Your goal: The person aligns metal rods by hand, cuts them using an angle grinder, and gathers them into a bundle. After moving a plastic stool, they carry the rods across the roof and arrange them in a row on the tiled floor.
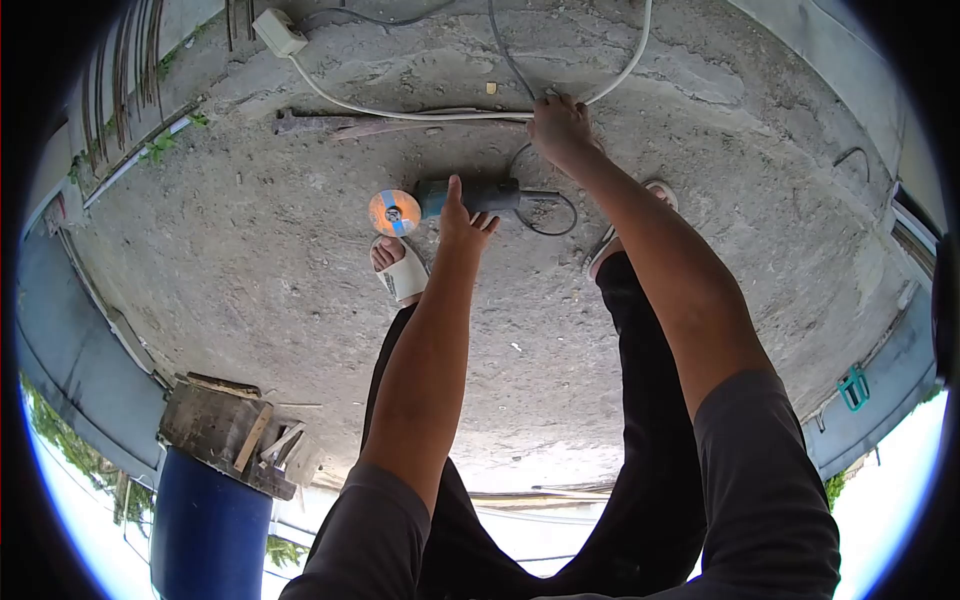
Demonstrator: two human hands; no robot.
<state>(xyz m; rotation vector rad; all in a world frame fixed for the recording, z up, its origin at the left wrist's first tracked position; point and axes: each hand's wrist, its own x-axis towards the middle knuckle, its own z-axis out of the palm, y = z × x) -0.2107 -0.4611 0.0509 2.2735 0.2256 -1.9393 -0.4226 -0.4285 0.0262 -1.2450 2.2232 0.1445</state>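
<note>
A dark green angle grinder (500, 192) lies on the rough ground between the person's feet, its orange and blue disc (394, 213) to the left. My left hand (466, 222) is at the grinder's body with its fingers spread and the thumb pointing up the frame. Farther up and to the right, my right hand (563, 128) has its fingers curled round a cable, where the white cable (450, 116) and a dark cable meet. Part of the grinder's cord (575, 215) loops on the ground at its right end.
A white socket block (279, 33) is at the upper left. Thin rods (125, 70) lean nearby. A blue barrel (210, 525) stands at lower left beside wood scraps (255, 435). Sandalled feet (402, 272) flank the grinder. Wood strips (330, 124) lie beyond it.
</note>
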